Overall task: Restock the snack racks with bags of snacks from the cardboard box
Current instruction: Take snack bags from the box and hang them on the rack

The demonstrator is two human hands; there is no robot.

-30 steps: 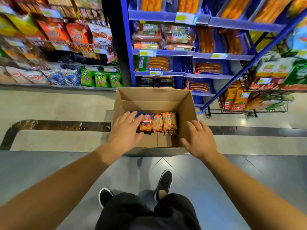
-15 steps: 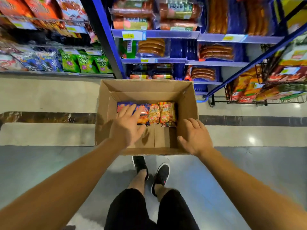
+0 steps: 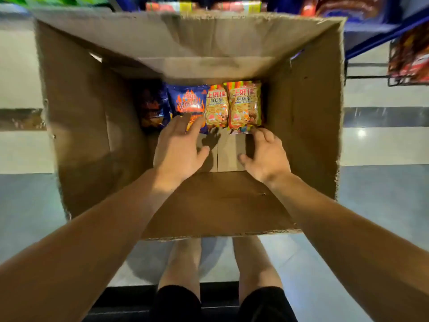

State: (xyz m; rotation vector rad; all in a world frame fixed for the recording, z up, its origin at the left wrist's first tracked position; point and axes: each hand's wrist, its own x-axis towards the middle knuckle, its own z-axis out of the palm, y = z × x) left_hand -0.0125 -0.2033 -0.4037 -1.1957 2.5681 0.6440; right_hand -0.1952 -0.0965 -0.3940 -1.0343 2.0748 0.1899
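An open cardboard box [image 3: 308, 112] stands on the floor below me. Against its far wall lie a dark blue snack bag [image 3: 152, 105], a blue bag with flames [image 3: 189, 101] and two orange cracker bags [image 3: 217, 105] [image 3: 245, 103]. Both my hands are down inside the box. My left hand [image 3: 178, 149] has its fingers stretched onto the lower part of the flame bag, thumb spread aside. My right hand [image 3: 267, 156] touches the bottom edge of the right orange bag with bent fingertips, thumb held apart from it.
A blue shelf unit [image 3: 371, 36] with packaged goods rises behind the box. A black wire rack [image 3: 408, 59] of snacks stands at the right. My legs [image 3: 181, 263] are close to the box's near flap, on the tiled floor.
I have bent down close over the box. My left hand slid further onto the bags, and my right hand left the box's right rim and reached in to the orange bag.
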